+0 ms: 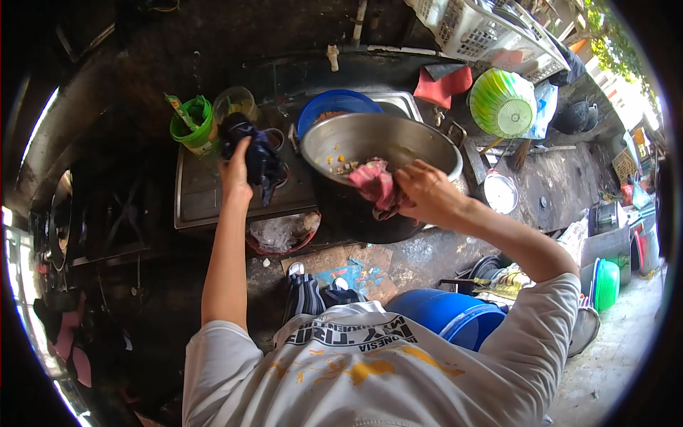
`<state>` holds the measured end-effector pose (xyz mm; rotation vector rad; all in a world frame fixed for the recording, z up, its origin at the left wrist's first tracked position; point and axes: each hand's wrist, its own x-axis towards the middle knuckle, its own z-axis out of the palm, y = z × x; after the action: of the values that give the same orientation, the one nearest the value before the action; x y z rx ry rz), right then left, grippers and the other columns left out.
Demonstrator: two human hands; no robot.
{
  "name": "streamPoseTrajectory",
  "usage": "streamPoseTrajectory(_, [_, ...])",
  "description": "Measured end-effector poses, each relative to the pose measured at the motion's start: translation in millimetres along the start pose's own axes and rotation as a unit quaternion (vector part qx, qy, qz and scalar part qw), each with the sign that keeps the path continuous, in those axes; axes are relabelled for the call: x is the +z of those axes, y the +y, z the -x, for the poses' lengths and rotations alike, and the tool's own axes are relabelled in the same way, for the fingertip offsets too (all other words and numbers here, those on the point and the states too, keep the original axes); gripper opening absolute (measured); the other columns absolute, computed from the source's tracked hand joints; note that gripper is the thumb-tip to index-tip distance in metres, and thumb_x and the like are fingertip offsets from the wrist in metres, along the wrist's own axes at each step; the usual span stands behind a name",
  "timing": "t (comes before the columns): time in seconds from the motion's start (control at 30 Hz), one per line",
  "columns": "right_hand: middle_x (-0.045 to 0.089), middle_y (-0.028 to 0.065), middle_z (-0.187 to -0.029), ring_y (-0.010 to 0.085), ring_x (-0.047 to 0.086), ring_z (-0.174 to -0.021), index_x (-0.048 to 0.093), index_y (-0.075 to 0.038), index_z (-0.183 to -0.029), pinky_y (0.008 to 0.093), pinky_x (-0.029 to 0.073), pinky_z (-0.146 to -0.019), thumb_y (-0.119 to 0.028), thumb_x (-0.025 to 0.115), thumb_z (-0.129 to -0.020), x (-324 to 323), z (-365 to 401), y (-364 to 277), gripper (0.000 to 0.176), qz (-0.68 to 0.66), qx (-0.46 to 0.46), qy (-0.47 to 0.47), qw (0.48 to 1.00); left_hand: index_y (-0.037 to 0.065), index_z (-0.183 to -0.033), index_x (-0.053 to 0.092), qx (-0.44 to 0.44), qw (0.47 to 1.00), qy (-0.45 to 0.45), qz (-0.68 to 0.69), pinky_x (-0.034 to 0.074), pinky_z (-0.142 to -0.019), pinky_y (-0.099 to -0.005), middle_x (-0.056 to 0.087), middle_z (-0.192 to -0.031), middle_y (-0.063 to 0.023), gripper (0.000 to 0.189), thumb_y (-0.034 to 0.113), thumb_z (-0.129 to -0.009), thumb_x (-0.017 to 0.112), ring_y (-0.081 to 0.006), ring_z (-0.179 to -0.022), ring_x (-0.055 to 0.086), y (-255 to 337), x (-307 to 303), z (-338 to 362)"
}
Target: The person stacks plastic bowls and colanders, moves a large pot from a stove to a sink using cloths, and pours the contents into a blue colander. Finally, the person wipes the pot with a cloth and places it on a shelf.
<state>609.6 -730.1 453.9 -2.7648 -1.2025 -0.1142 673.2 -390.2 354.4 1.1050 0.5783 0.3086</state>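
Note:
My left hand (236, 171) is closed on a dark cloth (249, 153), which hangs over the metal counter at the left. With my right hand (430, 191) I grip a red cloth (373, 182) at the near rim of a large metal pan (398, 139). The pan is tilted toward me, and small yellow and pale bits lie inside it. Behind the pan a blue basin (338, 105) rests on the sink (402, 103). Close to my left hand stand a green bucket (193, 132) with a packet in it and a clear container (235, 103).
Below the counter is a bin with clear plastic (281, 233). A blue barrel (434, 309) stands close at my right. A green-white colander (502, 103), a white basket (491, 32) and a white pail (501, 192) are to the right. A tap (333, 58) sticks out behind.

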Motion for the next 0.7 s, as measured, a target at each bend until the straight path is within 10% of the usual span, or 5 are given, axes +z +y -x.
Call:
streamPoseTrajectory(0.27, [0.058, 0.0217, -0.07, 0.0315, 0.06, -0.064, 0.058, 0.005, -0.08, 0.0379, 0.047, -0.06, -0.025, 0.065, -0.065, -46, -53, 29, 0.034, -0.129, 0.175, 0.043, 0.975, 0.001, -0.105, 0.057, 0.003, 0.988, -0.057, 0.144, 0.052, -0.071, -0.0334, 0.062, -0.093, -0.0071, 0.035, 0.024, -0.08, 0.064, -0.0189, -0.082, 0.062, 31, -100, 0])
streamPoseTrajectory(0.37, [0.06, 0.0101, -0.066, 0.0103, 0.054, -0.058, 0.062, 0.003, -0.079, 0.0254, 0.043, -0.053, -0.02, 0.06, -0.073, -47, -62, 50, 0.023, -0.276, 0.346, 0.04, 0.896, 0.001, -0.106, 0.057, 0.003, 0.989, -0.025, 0.145, 0.051, -0.073, -0.0328, 0.062, -0.095, -0.0068, 0.033, 0.025, -0.083, 0.059, -0.0187, -0.084, 0.062, 30, -131, 7])
streamPoseTrajectory(0.7, [0.062, 0.0074, -0.09, 0.0189, 0.061, -0.078, 0.054, -0.007, -0.106, 0.0339, 0.052, -0.067, -0.028, 0.052, -0.088, 80, -24, 92, 0.027, -0.733, 0.222, 0.417, 0.49, 0.002, -0.104, 0.06, -0.039, 0.994, 0.083, 0.061, 0.05, -0.077, -0.0316, 0.063, -0.097, -0.0061, 0.033, 0.027, -0.083, 0.059, -0.0181, -0.085, 0.061, 33, -184, 19])
